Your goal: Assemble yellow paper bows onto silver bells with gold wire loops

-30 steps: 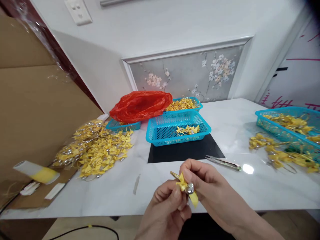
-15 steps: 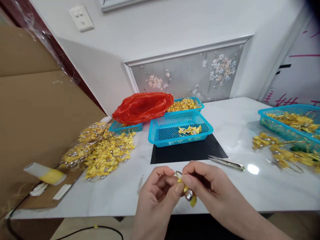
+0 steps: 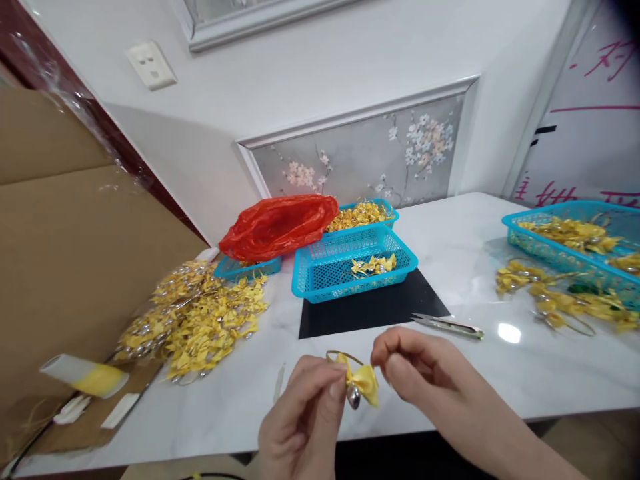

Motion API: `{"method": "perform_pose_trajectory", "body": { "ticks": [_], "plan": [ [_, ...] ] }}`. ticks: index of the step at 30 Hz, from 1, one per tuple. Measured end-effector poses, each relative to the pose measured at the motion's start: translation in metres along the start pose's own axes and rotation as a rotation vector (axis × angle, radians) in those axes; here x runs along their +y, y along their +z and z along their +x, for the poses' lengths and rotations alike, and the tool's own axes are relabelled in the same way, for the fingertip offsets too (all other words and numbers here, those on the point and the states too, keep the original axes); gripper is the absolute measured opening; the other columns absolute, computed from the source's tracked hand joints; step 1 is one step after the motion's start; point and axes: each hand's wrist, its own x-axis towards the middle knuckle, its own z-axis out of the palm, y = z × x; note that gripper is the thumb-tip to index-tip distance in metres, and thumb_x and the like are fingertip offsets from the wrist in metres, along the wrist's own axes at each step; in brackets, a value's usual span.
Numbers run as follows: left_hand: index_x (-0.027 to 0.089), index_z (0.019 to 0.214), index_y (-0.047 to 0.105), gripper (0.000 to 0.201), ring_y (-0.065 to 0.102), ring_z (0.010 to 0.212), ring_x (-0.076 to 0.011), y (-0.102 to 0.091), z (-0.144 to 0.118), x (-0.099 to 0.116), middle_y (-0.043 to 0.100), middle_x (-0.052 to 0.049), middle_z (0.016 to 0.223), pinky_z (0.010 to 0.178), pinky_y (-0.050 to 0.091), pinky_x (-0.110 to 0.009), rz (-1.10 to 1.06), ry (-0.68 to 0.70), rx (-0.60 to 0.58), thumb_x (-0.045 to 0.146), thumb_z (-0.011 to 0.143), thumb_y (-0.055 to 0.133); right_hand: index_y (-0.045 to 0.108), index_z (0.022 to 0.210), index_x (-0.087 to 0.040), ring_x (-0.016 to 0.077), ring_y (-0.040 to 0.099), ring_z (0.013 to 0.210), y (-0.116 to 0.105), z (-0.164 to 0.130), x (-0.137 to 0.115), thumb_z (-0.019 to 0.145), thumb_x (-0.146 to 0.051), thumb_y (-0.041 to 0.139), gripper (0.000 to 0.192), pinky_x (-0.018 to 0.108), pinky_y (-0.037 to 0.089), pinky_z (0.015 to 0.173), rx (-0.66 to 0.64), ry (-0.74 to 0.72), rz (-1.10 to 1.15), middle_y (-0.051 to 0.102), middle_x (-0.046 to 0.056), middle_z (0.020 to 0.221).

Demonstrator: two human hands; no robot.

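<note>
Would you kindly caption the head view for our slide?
Left hand pinches a yellow ribbon bow with bell; right hand beside it, above white table.

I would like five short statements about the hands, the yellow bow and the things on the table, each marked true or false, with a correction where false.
1. The left hand pinches a yellow bow with a small silver bell. True.
2. The snips are in the right hand. False: they lie on the table, beyond that hand.
3. The nearest blue basket holds only a few bows. True.
4. The red plastic bag lies on the black mat. False: it lies farther back, over a small basket.
5. A loose pile of yellow bows lies on the table's left side. True.
</note>
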Motion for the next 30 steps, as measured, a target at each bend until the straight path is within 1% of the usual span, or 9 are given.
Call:
{"method": "perform_pose_trajectory", "body": {
  "ticks": [2,4,7,11,15,21,23,26,30],
  "plan": [
    [0.027,0.081,0.079,0.005,0.059,0.067,-0.0122,0.000,-0.002,-0.001,0.067,0.001,0.074,0.059,0.049,-0.016,0.026,0.106,-0.077,0.023,0.080,0.077,0.058,0.083,-0.018,0.0112,0.039,0.063,0.001,-0.007,0.000,0.093,-0.040,0.056,0.024,0.023,0.032,0.056,-0.061,-0.014,-0.046,0.047,-0.002,0.072],
    [0.027,0.083,0.080,0.007,0.060,0.068,-0.0117,0.002,-0.004,0.000,0.068,0.001,0.074,0.061,0.049,-0.015,0.009,0.112,-0.124,0.024,0.082,0.075,0.059,0.082,-0.018,0.0112,0.040,0.062,0.003,-0.010,-0.001,0.094,-0.037,0.055,0.023,0.023,0.032,0.055,-0.061,-0.085,-0.112,0.048,-0.002,0.072],
    [0.028,0.084,0.081,0.006,0.062,0.068,-0.0109,0.006,-0.006,0.007,0.069,0.001,0.074,0.063,0.050,-0.013,-0.048,-0.032,-0.132,0.029,0.078,0.079,0.060,0.082,-0.019,0.0120,0.044,0.064,0.004,-0.010,-0.001,0.099,-0.036,0.047,0.027,0.024,0.034,0.057,-0.014,-0.149,-0.181,0.051,-0.001,0.074],
    [0.028,0.089,0.081,0.017,0.066,0.073,-0.0119,0.003,-0.004,0.013,0.074,0.000,0.078,0.069,0.052,-0.013,-0.072,-0.253,-0.170,0.036,0.074,0.081,0.058,0.084,-0.021,0.0134,0.048,0.068,0.000,-0.009,-0.001,0.101,-0.039,0.041,0.030,0.024,0.037,0.060,-0.043,-0.147,-0.190,0.055,0.000,0.076],
    [0.027,0.079,0.082,0.005,0.066,0.069,-0.0106,-0.002,0.003,0.011,0.076,0.001,0.073,0.065,0.051,-0.011,-0.059,-0.282,-0.244,0.028,0.075,0.081,0.057,0.083,-0.020,0.0133,0.047,0.068,0.000,-0.011,0.003,0.101,-0.039,0.042,0.030,0.023,0.036,0.060,-0.042,-0.142,-0.200,0.053,-0.001,0.076],
    [0.025,0.074,0.082,0.005,0.054,0.056,-0.0075,0.003,0.004,0.012,0.071,0.001,0.064,0.054,0.045,-0.012,0.015,-0.322,-0.260,0.021,0.074,0.079,0.052,0.078,-0.020,0.0108,0.032,0.059,0.004,-0.011,0.014,0.098,-0.044,0.048,0.031,0.024,0.027,0.053,-0.040,0.010,-0.016,0.042,-0.005,0.067],
    [0.026,0.077,0.083,0.007,0.050,0.053,-0.0068,0.003,0.004,0.015,0.069,0.001,0.063,0.050,0.043,-0.012,0.075,-0.313,-0.265,0.022,0.076,0.077,0.053,0.079,-0.020,0.0105,0.035,0.059,0.004,-0.012,0.016,0.098,-0.043,0.049,0.030,0.022,0.030,0.053,-0.027,0.010,-0.014,0.045,-0.005,0.068],
    [0.030,0.083,0.083,0.013,0.049,0.053,-0.0077,0.000,0.004,0.017,0.068,0.002,0.065,0.050,0.044,-0.013,0.164,-0.246,-0.250,0.022,0.078,0.074,0.058,0.084,-0.022,0.0107,0.047,0.064,0.002,-0.015,0.017,0.099,-0.038,0.049,0.023,0.020,0.038,0.057,0.088,-0.112,-0.163,0.053,-0.003,0.074],
    [0.032,0.082,0.082,0.018,0.054,0.054,-0.0086,-0.003,0.003,0.017,0.071,0.002,0.069,0.051,0.047,-0.013,0.247,-0.144,-0.243,0.018,0.079,0.072,0.059,0.090,-0.025,0.0091,0.049,0.056,-0.001,-0.021,0.016,0.096,-0.028,0.052,0.010,0.018,0.040,0.049,0.283,-0.326,-0.423,0.053,-0.005,0.071]
  ]
}}
